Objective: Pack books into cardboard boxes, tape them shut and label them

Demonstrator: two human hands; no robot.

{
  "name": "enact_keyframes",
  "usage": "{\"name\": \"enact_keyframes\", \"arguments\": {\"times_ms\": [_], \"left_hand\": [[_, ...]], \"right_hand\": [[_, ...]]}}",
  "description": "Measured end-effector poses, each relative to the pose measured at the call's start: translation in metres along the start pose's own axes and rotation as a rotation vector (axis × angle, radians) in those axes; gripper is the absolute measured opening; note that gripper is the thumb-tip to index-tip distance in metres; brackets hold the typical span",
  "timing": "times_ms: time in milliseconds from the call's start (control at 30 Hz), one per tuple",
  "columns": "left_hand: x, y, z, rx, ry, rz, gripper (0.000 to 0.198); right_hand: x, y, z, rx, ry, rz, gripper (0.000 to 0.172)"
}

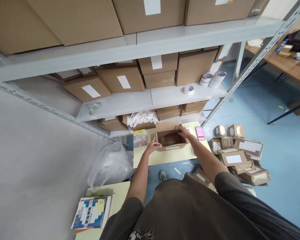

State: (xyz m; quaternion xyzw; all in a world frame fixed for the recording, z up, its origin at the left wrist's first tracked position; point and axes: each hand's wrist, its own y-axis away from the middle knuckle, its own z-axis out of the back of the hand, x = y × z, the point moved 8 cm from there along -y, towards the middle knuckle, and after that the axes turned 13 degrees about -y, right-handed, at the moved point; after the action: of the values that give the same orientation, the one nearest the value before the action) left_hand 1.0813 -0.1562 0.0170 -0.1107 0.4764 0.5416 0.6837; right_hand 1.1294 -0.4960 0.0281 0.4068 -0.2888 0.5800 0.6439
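Observation:
An open cardboard box (172, 145) stands on the pale yellow table, its long back flap raised and its inside looking bare brown. At the box's left end, my left hand (154, 146) grips the front corner, thumb up and fingers along the front edge. My right hand (183, 131) holds the right end near the back corner, with its fingers over the edge. Left of the box lies a clear plastic packet (140, 138) with a yellow strip. A phone with a pink screen (200, 133) rests to the right.
A grey metal shelf (165, 98) with cardboard boxes and tape rolls (188, 89) rises behind the table. Several taped parcels (236, 158) are piled on the blue floor at right. At left are a clear plastic bag (111, 163) and magazines (91, 213).

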Motion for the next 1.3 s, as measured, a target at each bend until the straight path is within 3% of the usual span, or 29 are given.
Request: {"name": "enact_keyframes", "arguments": {"times_ms": [100,167,233,400,667,900,1000,1100,1200,1300], "left_hand": [[-0.002,0.007,-0.016,0.091,-0.132,0.005,0.100],[-0.005,0.010,-0.028,0.073,-0.236,0.014,0.114],[-0.008,0.011,-0.040,-0.001,-0.308,0.042,0.106],[-0.013,0.010,-0.062,-0.160,-0.336,0.148,0.066],[-0.017,0.013,-0.062,-0.272,-0.228,0.228,0.068],[-0.018,0.012,-0.065,-0.230,-0.298,0.211,0.066],[-0.018,0.011,-0.067,-0.223,-0.334,0.146,0.086],[-0.015,0.011,-0.071,-0.176,-0.323,0.083,0.105],[-0.011,0.015,-0.066,-0.150,-0.206,0.009,0.098],[0.002,0.020,-0.035,-0.264,-0.050,-0.030,0.076]], "right_hand": [[-0.011,-0.005,-0.008,0.124,0.051,-0.093,0.088],[-0.016,-0.007,-0.012,0.155,0.060,-0.123,0.090],[-0.023,-0.007,-0.018,0.168,0.065,-0.146,0.090],[-0.039,-0.009,-0.038,0.157,0.064,-0.121,0.095],[-0.047,-0.011,-0.045,0.162,0.141,-0.060,0.090],[-0.042,-0.003,-0.030,0.150,0.085,-0.025,0.092],[-0.029,0.006,-0.024,0.050,0.077,0.044,0.092],[0.000,0.018,-0.029,-0.057,0.090,0.128,0.086],[0.046,0.025,-0.055,-0.086,0.046,0.214,0.080],[0.092,0.024,-0.098,-0.058,-0.002,0.275,0.076]]}}
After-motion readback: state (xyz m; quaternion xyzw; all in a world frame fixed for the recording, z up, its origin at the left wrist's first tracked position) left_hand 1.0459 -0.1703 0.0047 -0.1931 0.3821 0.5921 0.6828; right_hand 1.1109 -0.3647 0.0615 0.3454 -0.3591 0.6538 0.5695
